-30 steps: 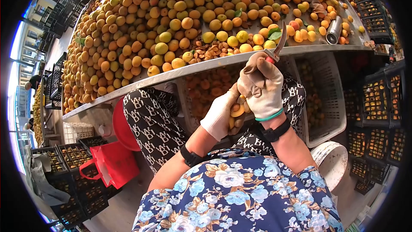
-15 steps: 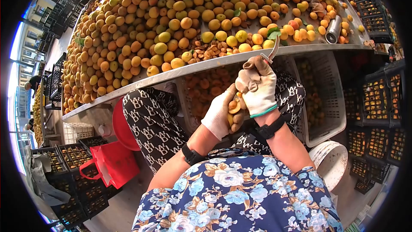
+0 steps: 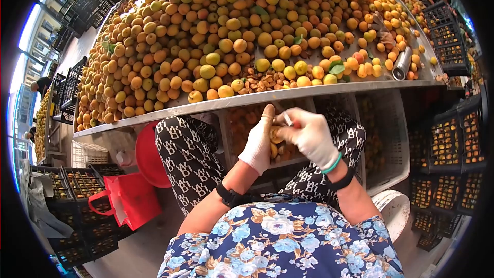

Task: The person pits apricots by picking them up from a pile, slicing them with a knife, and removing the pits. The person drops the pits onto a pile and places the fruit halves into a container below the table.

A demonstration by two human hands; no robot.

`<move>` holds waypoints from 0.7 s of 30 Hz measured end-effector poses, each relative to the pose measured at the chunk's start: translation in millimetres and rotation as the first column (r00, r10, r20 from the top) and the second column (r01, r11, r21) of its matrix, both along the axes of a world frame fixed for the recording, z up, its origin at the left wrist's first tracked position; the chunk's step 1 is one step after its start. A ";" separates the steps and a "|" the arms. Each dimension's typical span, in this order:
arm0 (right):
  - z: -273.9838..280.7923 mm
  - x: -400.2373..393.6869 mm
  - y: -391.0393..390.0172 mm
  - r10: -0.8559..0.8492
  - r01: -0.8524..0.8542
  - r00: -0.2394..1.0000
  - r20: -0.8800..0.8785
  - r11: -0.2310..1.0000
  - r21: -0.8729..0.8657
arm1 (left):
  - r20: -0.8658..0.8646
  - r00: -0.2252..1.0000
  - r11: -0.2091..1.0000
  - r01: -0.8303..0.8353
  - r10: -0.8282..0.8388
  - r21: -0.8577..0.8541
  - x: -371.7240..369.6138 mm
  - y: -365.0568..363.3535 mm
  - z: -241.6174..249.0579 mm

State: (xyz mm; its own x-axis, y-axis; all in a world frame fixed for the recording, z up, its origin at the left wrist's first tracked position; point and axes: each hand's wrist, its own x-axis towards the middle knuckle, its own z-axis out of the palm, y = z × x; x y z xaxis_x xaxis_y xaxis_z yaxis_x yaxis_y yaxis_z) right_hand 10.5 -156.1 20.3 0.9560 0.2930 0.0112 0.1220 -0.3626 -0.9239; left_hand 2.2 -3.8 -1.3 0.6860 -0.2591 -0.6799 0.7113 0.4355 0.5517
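Observation:
My gloved left hand (image 3: pixel 259 140) is closed around a cut apricot (image 3: pixel 275 135), whose yellow-orange flesh shows between the two hands. My gloved right hand (image 3: pixel 313 137) grips a small knife (image 3: pixel 287 119) and is right against the fruit. Only a short piece of the knife shows; its curved blade is hidden by my fingers. Both hands are above a crate (image 3: pixel 226 141) of apricot halves, just in front of the metal table edge (image 3: pixel 242 99). On the table, close by, lies a heap of brown apricot pits (image 3: pixel 261 81).
Whole apricots (image 3: pixel 170 46) are heaped over the table. A metal cylinder (image 3: pixel 402 64) lies at its right. A pale crate (image 3: pixel 396 139) and white bucket (image 3: pixel 393 207) stand to my right. A red bag (image 3: pixel 131 201), red basin (image 3: pixel 152 157) and black crates (image 3: pixel 85 183) are on the left.
My right hand has turned and come down to the apricot, so the knife blade no longer points up over the table edge. The view has tilted slightly upward.

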 end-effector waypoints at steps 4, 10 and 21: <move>-5.1 -8.9 12.2 0.062 -0.002 0.969 0.239 0.969 -0.246 | 0.016 1.000 1.000 0.010 -0.010 0.029 -0.4 7.7 -15.3; -4.3 3.8 21.4 0.180 -0.110 0.959 0.220 0.949 -0.296 | -0.109 0.992 0.997 -0.062 0.066 0.039 2.8 9.3 -13.2; 9.8 82.5 27.2 -0.161 0.295 0.938 0.306 0.836 -0.464 | 0.037 0.999 1.000 0.013 -0.014 0.003 12.1 41.2 -13.1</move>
State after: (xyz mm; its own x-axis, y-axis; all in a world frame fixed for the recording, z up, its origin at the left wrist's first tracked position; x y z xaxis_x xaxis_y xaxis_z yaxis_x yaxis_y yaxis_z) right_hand 93.0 -128.8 30.0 0.9814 0.0967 0.1659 0.1748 -0.8078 -0.5629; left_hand 14.3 37.4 -14.3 0.7073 -0.2668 -0.6547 0.6961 0.4245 0.5790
